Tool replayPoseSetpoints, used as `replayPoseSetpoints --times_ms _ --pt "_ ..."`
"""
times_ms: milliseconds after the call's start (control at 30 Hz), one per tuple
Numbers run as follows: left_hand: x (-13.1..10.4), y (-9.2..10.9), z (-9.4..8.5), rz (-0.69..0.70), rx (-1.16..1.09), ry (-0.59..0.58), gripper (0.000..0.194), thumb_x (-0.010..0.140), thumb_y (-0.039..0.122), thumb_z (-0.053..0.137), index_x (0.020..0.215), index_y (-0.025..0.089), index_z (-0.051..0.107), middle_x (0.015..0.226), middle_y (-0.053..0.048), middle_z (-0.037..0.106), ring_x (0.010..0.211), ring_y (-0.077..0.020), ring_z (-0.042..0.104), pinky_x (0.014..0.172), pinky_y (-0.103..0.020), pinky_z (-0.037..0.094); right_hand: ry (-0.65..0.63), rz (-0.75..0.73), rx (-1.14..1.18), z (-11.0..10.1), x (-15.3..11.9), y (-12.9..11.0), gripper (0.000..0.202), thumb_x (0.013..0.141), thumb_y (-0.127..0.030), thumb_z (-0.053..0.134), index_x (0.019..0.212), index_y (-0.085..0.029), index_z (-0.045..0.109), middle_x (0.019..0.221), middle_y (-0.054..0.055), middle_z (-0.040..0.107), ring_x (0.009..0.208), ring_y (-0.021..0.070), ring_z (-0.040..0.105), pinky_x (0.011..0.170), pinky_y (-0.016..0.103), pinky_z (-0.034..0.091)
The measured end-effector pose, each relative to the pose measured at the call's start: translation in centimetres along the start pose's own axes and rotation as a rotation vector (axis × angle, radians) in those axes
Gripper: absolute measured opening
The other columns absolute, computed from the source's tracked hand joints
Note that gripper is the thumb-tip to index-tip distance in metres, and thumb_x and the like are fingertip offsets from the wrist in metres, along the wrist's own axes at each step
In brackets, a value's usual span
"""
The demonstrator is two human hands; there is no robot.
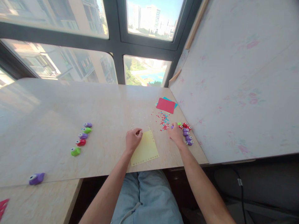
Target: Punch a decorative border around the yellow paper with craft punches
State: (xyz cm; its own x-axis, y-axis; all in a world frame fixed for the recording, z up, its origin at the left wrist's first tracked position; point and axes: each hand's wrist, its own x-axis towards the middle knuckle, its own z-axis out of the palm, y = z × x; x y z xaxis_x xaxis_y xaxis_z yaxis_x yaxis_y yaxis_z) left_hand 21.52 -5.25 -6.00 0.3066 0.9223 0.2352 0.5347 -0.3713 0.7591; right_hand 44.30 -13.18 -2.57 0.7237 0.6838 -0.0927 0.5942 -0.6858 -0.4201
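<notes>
A sheet of yellow paper (146,149), with small punched shapes along its right and lower edges, lies in front of me. My left hand (134,139) rests at its upper left corner, fingers curled in; what they hold, if anything, is hidden. To the right, my right hand (176,134) has its fingers closed on a small purple craft punch (172,127), mostly covered by the fingers. Just beyond that hand, several purple punches (188,138) stand in a column, with red punches (185,125) and a green punch (179,123) at its top.
Red and blue paper bits (164,119) are scattered ahead of my right hand. Behind them lie red paper (165,105) and blue paper (175,105). On the left is a row of punches (81,142), and a purple punch (36,178) near the table edge. A wall (233,93) bounds the right.
</notes>
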Motion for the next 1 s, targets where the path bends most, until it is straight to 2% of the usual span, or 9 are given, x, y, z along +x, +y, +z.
replayPoseSetpoints --times_ms 133,267,367,467,567,800,900,1000 --pt "0.0 -0.1 0.0 0.007 0.0 0.002 0.018 0.084 0.024 0.058 0.084 0.019 0.074 0.079 -0.006 0.075 0.07 -0.0173 0.065 0.066 -0.028 0.046 -0.007 -0.076 0.018 -0.2 -1.4 1.5 0.035 0.087 -0.035 0.053 0.115 -0.018 0.063 0.092 0.01 0.071 0.084 0.025 0.067 0.07 0.03 0.046" --pt "0.0 0.0 0.0 0.003 -0.002 0.005 0.018 0.083 0.025 0.058 0.084 0.019 0.074 0.079 -0.006 0.075 0.069 -0.0171 0.065 0.065 -0.027 0.045 0.094 -0.069 0.014 -0.6 -2.2 2.1 0.05 0.087 -0.035 0.053 0.133 -0.015 0.051 0.099 0.014 0.069 0.088 0.0275 0.066 0.077 0.033 0.045" --pt "0.0 0.0 0.0 -0.007 -0.011 0.004 0.018 0.083 0.025 0.058 0.084 0.019 0.074 0.079 -0.006 0.075 0.069 -0.0171 0.065 0.065 -0.027 0.045 0.047 -0.045 -0.01 -0.8 -2.0 2.0 0.055 0.087 -0.038 0.054 0.135 -0.012 0.048 0.105 0.017 0.068 0.087 0.0269 0.066 0.075 0.032 0.045" --pt "-0.1 -0.1 0.1 -0.015 -0.016 0.006 0.018 0.084 0.026 0.058 0.084 0.019 0.074 0.079 -0.006 0.075 0.069 -0.0172 0.065 0.065 -0.027 0.045 -0.031 -0.049 -0.067 -0.9 -1.7 1.6 0.051 0.087 -0.043 0.054 0.127 -0.012 0.054 0.102 0.016 0.069 0.086 0.0259 0.066 0.072 0.03 0.045" --pt "-0.1 -0.1 0.1 -0.013 -0.018 0.012 0.018 0.083 0.026 0.058 0.085 0.019 0.075 0.079 -0.006 0.075 0.07 -0.0171 0.065 0.065 -0.027 0.045 -0.071 -0.113 -0.138 -1.1 -1.8 1.4 0.037 0.089 -0.043 0.052 0.112 -0.016 0.062 0.098 0.013 0.07 0.089 0.025 0.065 0.072 0.029 0.043" --pt "-0.1 0.0 0.1 0.0 -0.017 0.015 0.018 0.083 0.025 0.058 0.084 0.02 0.075 0.079 -0.005 0.075 0.07 -0.0169 0.065 0.066 -0.027 0.045 -0.025 -0.196 -0.223 -1.1 -3.2 1.6 0.022 0.087 -0.034 0.055 0.095 -0.017 0.067 0.094 0.011 0.07 0.09 0.0231 0.063 0.072 0.028 0.042" --pt "-0.2 0.0 0.0 0.003 -0.019 0.017 0.019 0.083 0.026 0.057 0.085 0.02 0.075 0.079 -0.005 0.075 0.07 -0.0169 0.065 0.066 -0.027 0.046 -0.031 -0.299 -0.164 -0.9 -4.1 1.8 0.018 0.085 -0.026 0.057 0.097 -0.018 0.068 0.096 0.009 0.069 0.089 0.0213 0.063 0.076 0.028 0.044" --pt "-0.2 0.0 0.0 0.006 -0.023 0.017 0.019 0.083 0.025 0.057 0.085 0.02 0.075 0.078 -0.006 0.075 0.07 -0.0173 0.065 0.067 -0.027 0.046 -0.094 -0.484 -0.03 -0.7 -5.1 1.9 0.02 0.082 -0.017 0.057 0.1 -0.019 0.068 0.102 0.008 0.068 0.091 0.0195 0.063 0.082 0.029 0.046"
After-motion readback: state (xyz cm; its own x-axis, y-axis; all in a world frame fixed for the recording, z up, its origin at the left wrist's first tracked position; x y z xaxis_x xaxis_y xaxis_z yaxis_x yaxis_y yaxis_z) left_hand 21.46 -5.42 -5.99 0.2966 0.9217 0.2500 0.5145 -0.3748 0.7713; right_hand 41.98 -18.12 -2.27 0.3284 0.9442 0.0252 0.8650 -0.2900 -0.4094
